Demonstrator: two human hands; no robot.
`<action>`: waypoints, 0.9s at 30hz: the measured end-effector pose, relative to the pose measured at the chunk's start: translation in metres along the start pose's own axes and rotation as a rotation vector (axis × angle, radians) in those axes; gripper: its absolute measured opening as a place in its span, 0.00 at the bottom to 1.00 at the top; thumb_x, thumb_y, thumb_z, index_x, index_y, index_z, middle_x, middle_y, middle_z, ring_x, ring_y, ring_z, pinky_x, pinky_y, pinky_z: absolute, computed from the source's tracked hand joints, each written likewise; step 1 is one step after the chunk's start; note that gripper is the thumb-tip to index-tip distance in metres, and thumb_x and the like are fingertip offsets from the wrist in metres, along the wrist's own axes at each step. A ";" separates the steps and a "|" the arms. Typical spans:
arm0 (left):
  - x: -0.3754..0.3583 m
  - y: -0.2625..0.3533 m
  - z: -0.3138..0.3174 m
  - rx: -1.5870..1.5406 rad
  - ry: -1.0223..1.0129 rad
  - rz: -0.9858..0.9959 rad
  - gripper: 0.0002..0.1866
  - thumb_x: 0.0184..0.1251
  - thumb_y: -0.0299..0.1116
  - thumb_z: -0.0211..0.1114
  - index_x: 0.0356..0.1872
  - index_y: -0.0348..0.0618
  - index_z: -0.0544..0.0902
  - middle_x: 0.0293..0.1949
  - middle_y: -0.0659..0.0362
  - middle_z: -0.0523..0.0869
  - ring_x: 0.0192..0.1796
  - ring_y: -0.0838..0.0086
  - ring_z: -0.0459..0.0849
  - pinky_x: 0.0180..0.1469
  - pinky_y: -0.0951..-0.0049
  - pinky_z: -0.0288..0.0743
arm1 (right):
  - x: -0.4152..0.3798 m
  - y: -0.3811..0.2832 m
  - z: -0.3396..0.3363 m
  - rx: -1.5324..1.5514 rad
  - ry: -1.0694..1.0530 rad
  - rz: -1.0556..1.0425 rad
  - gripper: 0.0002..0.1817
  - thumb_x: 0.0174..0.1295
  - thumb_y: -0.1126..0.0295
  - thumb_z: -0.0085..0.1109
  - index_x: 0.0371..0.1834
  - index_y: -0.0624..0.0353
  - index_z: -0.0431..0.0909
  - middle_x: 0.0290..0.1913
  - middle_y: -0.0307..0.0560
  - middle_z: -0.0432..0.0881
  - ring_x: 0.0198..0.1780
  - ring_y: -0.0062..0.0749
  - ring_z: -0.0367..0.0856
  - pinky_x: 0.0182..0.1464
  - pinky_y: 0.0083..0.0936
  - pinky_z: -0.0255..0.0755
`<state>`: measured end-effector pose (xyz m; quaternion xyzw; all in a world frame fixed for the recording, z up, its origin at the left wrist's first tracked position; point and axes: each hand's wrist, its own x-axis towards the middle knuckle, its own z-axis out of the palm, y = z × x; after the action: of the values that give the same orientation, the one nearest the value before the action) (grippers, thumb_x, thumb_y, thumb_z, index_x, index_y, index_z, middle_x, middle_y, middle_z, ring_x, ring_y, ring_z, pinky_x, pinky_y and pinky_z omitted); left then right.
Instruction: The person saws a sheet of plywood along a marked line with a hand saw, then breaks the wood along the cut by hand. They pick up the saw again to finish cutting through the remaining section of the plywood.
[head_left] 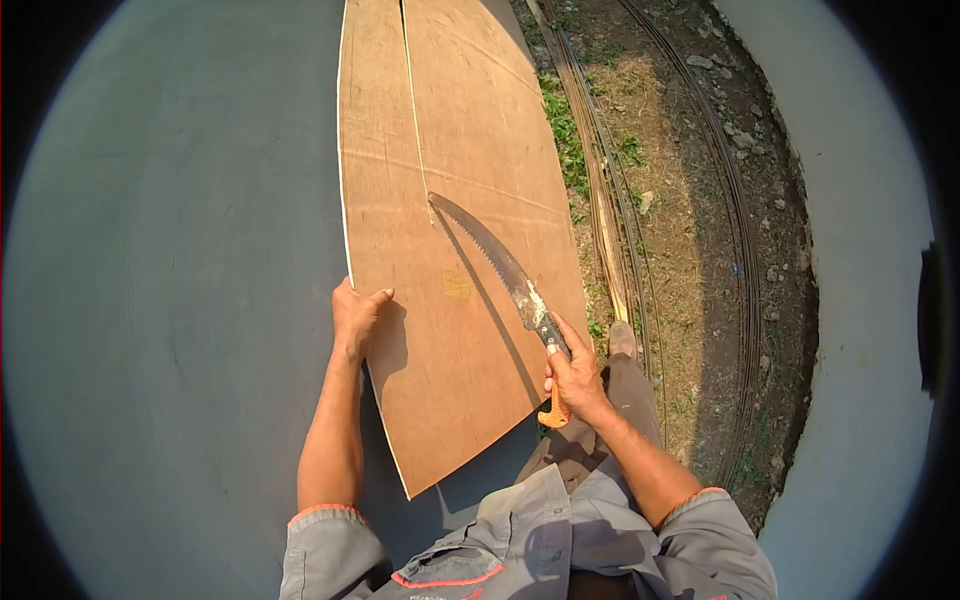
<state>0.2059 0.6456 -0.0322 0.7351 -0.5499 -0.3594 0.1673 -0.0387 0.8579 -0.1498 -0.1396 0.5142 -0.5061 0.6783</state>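
Note:
My right hand [574, 376] is wrapped round the orange and black handle of a curved pruning saw [497, 252]. Its toothed blade slants up and left, with the tip at the near end of a long cut in a plywood sheet [470, 370]. On the sheet's left edge, my left hand [360, 315] grips the plywood, thumb on top and the other fingers hidden at the edge. The cut runs from the blade's tip to the far end, widening into a dark gap there. A small yellowish patch marks the wood between my hands.
A smooth grey surface [190, 300] spreads to the left of the sheet. On the right, wooden strips [597, 190] and long thin metal rods [738, 200] lie on dirt with grass and stones. A pale grey surface [880, 400] borders the dirt. My shoe [622, 340] is beside the strips.

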 end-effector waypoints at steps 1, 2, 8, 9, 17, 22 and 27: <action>-0.001 -0.002 0.001 -0.029 0.008 0.012 0.20 0.63 0.20 0.72 0.56 0.31 0.81 0.46 0.52 0.90 0.39 0.69 0.88 0.41 0.67 0.84 | -0.001 -0.002 -0.003 -0.021 -0.020 -0.004 0.31 0.79 0.73 0.48 0.84 0.46 0.60 0.27 0.34 0.72 0.20 0.17 0.72 0.23 0.21 0.74; 0.000 -0.006 0.001 -0.059 0.018 0.022 0.19 0.64 0.19 0.71 0.56 0.31 0.81 0.45 0.52 0.90 0.38 0.70 0.89 0.41 0.68 0.85 | 0.000 -0.003 -0.004 -0.025 -0.022 0.000 0.31 0.79 0.73 0.48 0.84 0.46 0.60 0.27 0.34 0.72 0.20 0.17 0.72 0.23 0.21 0.74; -0.001 -0.005 0.001 -0.078 0.029 0.001 0.18 0.63 0.20 0.71 0.55 0.30 0.81 0.42 0.51 0.91 0.36 0.69 0.90 0.38 0.66 0.85 | 0.014 -0.007 0.007 -0.097 -0.018 0.001 0.32 0.79 0.72 0.49 0.85 0.47 0.59 0.27 0.33 0.70 0.21 0.16 0.71 0.22 0.22 0.72; -0.002 -0.007 0.001 -0.075 0.033 -0.004 0.18 0.63 0.20 0.71 0.55 0.30 0.81 0.42 0.51 0.91 0.36 0.69 0.90 0.38 0.66 0.85 | 0.031 -0.001 0.019 -0.096 -0.017 -0.026 0.32 0.78 0.72 0.49 0.85 0.46 0.59 0.26 0.33 0.69 0.20 0.17 0.70 0.23 0.22 0.72; -0.004 0.002 0.000 -0.063 0.009 0.004 0.19 0.64 0.19 0.72 0.56 0.28 0.80 0.45 0.46 0.90 0.38 0.65 0.91 0.40 0.63 0.88 | 0.057 0.081 0.073 -0.191 0.053 -0.289 0.33 0.77 0.73 0.50 0.85 0.51 0.58 0.31 0.42 0.80 0.22 0.19 0.73 0.27 0.24 0.74; -0.006 0.002 0.001 -0.031 0.006 0.048 0.18 0.65 0.19 0.70 0.56 0.28 0.80 0.44 0.47 0.90 0.38 0.65 0.91 0.42 0.64 0.87 | -0.009 0.091 0.048 -0.099 0.083 -0.291 0.32 0.78 0.75 0.48 0.85 0.54 0.58 0.34 0.35 0.78 0.21 0.14 0.72 0.22 0.20 0.72; -0.001 -0.002 -0.002 -0.041 -0.016 0.094 0.21 0.64 0.21 0.70 0.57 0.26 0.78 0.44 0.44 0.89 0.39 0.63 0.91 0.42 0.63 0.87 | 0.098 0.056 0.106 -0.232 0.086 -0.303 0.30 0.76 0.71 0.51 0.81 0.61 0.62 0.40 0.70 0.86 0.40 0.54 0.89 0.43 0.43 0.78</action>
<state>0.2083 0.6465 -0.0318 0.7020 -0.5777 -0.3682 0.1948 0.0765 0.7667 -0.1978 -0.2707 0.5706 -0.5452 0.5513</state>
